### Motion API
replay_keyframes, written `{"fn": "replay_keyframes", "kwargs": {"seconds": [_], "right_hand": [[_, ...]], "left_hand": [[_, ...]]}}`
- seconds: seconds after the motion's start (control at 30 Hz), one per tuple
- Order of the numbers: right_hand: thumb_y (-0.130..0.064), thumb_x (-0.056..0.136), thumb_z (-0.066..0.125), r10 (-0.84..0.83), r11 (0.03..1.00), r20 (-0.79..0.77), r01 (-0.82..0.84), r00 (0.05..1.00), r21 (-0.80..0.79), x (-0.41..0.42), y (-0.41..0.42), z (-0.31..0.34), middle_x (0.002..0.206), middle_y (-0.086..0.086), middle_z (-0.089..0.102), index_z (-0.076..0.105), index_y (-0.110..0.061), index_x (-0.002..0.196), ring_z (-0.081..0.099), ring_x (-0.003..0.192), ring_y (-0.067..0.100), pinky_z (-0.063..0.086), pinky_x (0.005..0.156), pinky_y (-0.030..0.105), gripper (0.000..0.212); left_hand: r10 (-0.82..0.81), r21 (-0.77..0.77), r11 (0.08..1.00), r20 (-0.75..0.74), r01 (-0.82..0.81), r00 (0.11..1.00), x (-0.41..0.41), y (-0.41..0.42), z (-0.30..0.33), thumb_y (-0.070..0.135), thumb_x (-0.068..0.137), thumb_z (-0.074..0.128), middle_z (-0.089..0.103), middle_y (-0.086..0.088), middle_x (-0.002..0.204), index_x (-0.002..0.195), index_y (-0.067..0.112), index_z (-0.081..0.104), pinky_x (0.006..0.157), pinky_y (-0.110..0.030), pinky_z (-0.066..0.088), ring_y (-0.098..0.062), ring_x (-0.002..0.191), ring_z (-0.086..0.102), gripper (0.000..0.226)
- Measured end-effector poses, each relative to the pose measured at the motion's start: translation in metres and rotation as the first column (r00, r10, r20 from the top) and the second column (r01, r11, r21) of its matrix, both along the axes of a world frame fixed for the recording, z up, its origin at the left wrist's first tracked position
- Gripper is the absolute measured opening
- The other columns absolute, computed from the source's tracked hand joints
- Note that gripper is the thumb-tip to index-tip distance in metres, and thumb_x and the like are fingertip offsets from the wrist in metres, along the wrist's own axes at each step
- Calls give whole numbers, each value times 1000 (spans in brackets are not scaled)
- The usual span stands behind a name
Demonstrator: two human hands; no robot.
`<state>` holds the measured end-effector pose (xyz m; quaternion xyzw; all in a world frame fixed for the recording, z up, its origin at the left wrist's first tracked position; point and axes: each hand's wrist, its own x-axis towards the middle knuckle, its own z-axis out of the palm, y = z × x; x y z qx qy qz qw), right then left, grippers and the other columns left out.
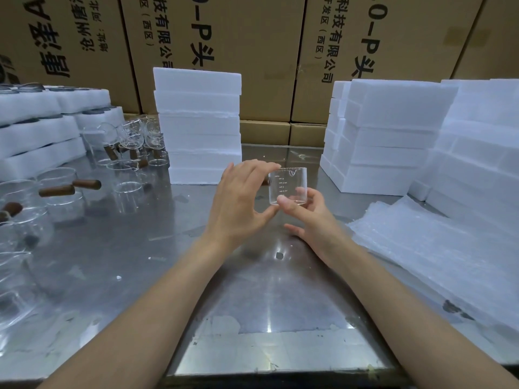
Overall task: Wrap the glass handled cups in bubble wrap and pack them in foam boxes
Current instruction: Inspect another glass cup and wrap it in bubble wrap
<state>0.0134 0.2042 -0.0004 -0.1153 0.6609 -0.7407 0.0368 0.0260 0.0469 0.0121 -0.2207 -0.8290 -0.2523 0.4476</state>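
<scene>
The glass cup [287, 186] is held in the air at the centre of the frame, above the steel tabletop [252, 290], upright with its open rim uppermost and its printed scale facing the viewer. No handle can be made out on it from this angle.

Relation governing the next move: the bubble wrap stack [421, 248] lies flat on the tabletop at the right of the frame, to the lower right of the cup and just beside the right forearm. The right hand [311, 217] is the nearer hand to the wrap. The cup's axis stands vertical; in my judgement it must be laid down or set onto a sheet before wrapping can start.

Grip state:
- Right hand: thumb and fingers pinch the base of the cup from below, thumb at the near wall. This hand carries the weight.
- Left hand [241, 200]: fingers extended and spread, fingertips resting against the upper left rim, thumb reaching toward the lower left wall. It steadies rather than clamps.

Surroundings: foam boxes [199, 124] are stacked behind the hands at centre, with further stacks at upper right. Unwrapped handled cups [70, 189] with wooden handles stand at the left of the frame, well apart from the hands. Printed cartons [252, 51] fill the background.
</scene>
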Motion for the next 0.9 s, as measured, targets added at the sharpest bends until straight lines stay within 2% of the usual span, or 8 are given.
{"fn": "replay_keyframes", "kwargs": {"seconds": [0.13,0.3,0.5,0.6,0.67,0.7,0.8,0.9], "right_hand": [[-52,60,77,11,1000,24,-11,1000,-26,0,2,3,103,-12,58,53,-27,111,63,97,-1,46,74,24,62],[-42,76,67,75,994,82,-68,994,-86,1,4,7,93,-13,61,60,-24,102,61,98,5,46,78,27,33],[-48,69,61,127,979,173,-95,977,-183,2,9,11,97,-5,64,65,-22,106,59,100,12,44,84,31,46],[-50,68,61,141,979,184,-109,973,-174,1,8,11,95,-6,66,65,-20,109,60,97,12,44,84,31,51],[-50,69,64,149,979,182,-118,972,-169,1,8,10,96,-7,67,64,-20,112,62,99,11,45,85,31,52],[-49,70,67,151,978,179,-120,972,-169,1,8,10,97,-8,68,64,-21,112,62,100,9,46,84,30,51],[-51,68,65,123,985,135,-105,983,-134,2,6,10,113,-10,63,57,-26,117,62,104,7,47,80,28,56],[-51,66,69,65,997,81,-61,995,-56,3,3,8,128,-10,54,47,-25,131,59,110,10,47,78,26,73]], "left_hand": [[-3,-6,1000,20,3,1000,2,1,2,34,75,79,59,-4,123,132,12,53,109,-51,30,-27,118,54,66],[-1,15,1000,2,1,1000,3,-2,5,44,70,81,60,-5,122,132,7,50,103,-54,36,-28,115,56,79],[-13,35,999,-1,13,1000,2,-4,5,36,71,83,64,-3,113,120,8,59,97,-53,41,-24,106,59,61],[-56,71,996,-16,57,998,3,-3,6,32,72,83,66,1,108,112,10,62,93,-50,45,-7,101,57,50],[-58,85,995,-24,60,998,3,-3,5,30,71,83,65,4,110,113,10,61,94,-51,45,6,97,53,52],[-55,87,995,-14,56,998,3,-3,5,30,71,84,65,4,112,116,11,60,97,-52,43,6,98,55,54],[-25,53,998,10,25,1000,3,-3,3,30,70,84,64,3,113,122,12,58,102,-54,38,-14,101,63,61],[-13,30,999,14,13,1000,5,-1,2,30,68,84,64,2,108,127,13,55,104,-54,36,-16,98,61,67]]}}
